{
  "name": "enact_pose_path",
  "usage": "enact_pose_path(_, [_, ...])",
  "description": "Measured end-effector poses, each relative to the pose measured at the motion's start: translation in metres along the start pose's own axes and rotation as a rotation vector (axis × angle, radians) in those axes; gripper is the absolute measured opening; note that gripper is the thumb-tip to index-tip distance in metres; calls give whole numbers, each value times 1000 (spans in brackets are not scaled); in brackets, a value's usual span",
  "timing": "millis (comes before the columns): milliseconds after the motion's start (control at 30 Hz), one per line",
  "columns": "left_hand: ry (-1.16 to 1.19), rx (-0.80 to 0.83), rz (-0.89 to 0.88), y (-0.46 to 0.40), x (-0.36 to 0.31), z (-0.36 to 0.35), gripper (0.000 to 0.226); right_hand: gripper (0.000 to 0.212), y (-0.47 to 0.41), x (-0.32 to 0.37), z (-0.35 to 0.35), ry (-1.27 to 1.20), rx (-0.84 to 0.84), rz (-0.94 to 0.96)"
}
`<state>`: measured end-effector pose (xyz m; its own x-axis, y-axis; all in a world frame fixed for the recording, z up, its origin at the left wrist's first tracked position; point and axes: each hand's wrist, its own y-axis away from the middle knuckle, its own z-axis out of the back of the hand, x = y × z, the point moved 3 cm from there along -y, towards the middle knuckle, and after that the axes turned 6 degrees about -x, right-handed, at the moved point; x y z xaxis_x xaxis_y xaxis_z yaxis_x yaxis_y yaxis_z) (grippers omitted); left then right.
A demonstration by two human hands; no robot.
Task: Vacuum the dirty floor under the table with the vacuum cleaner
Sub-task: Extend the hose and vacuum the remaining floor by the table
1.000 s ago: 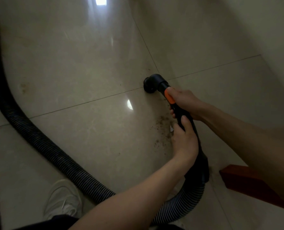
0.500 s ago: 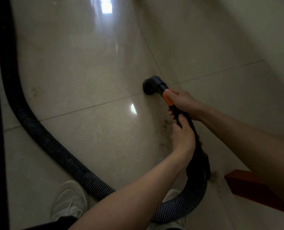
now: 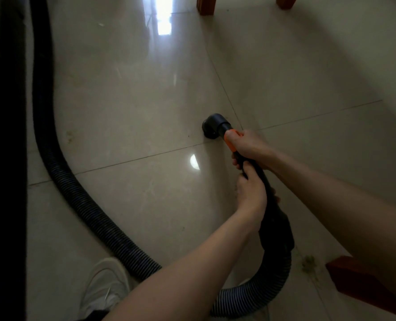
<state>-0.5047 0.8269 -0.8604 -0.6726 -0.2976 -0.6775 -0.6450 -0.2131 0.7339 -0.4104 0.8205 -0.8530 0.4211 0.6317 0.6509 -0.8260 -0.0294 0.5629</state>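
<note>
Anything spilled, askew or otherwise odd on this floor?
Yes: a patch of greenish-brown debris lies on the floor tile beside the wooden furniture piece, behind the nozzle, which points away from it. A faint stain marks the tile near the hose. Nothing looks damaged.

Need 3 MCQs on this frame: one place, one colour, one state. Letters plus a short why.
1. Where is the leftover dirt patch?
A. by the near red-brown wooden table leg
B. under the white shoe
C. on the black ribbed hose

2. Colour of the band on the black vacuum wand?
A. blue
B. orange
C. green

3. How is the wand held?
A. left hand only
B. lying loose
C. both hands

A: specks sit beside that leg.
B: orange shows behind the round black nozzle.
C: right hand and left hand both wrap it.
</note>
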Motion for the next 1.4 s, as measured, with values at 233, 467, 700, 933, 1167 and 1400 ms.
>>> enact_pose_path(233, [85,-23,79,-7,10,-1,55,28,6,1,-8,-24,145,12])
enact_pose_path(467, [102,102,118,-17,-1,-11,58,27,-12,-6,7,-57,17,-21])
enact_pose_path(700, [197,224,189,-24,-9,-26,61,33,-34,-13,27,-57,-131,-81])
enact_pose_path(933, [167,288,211,-33,-23,-36,62,37,-50,-13,42,-84,-235,-113])
enact_pose_path(1167, [184,118,91,-58,-22,-29,58,33,-58,7,23,-112,-88,-38])
enact_pose_path(1400, [136,231,101,-64,-36,-34,59,32,-74,7,36,-122,-183,-78])
